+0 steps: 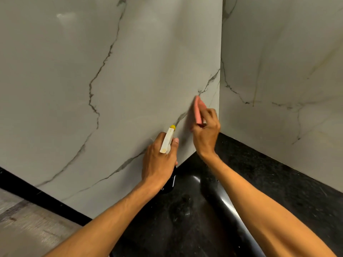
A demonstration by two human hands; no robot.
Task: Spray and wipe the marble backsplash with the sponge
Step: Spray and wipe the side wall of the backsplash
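The right grip (pixel 205 134) holds a pink sponge (pixel 199 110), its fingers curled round the lower end, so that most of the sponge stands out above and to the left of the fingertips, tilted a little to the left. The sponge lies against the marble backsplash (pixel 144 67), on the wide slab that faces the camera, just left of the inside corner where that slab meets a second one on the right, and right at a grey vein that runs slantwise across the stone. It sits above the black surface (pixel 259 173) without touching it. The left grip (pixel 157 164) is lower and to the left, near the right one but apart from it, wrapped round the neck of a spray bottle (pixel 167 141). The bottle's white head juts up past the knuckles, the thumb lies along its right side, and its yellow nozzle (pixel 173 127) points up at the marble, close to the slab and down-left of the sponge. The bottle's dark body shows below the palm; whether a finger rests on the trigger cannot be told. Both bare forearms reach in from the bottom edge over the surface, which is speckled black with a glossy rounded front edge. At lower left a black strip (pixel 37 197) runs along the foot of the wide slab, and below it lies a pale, grained floor (pixel 27 229)
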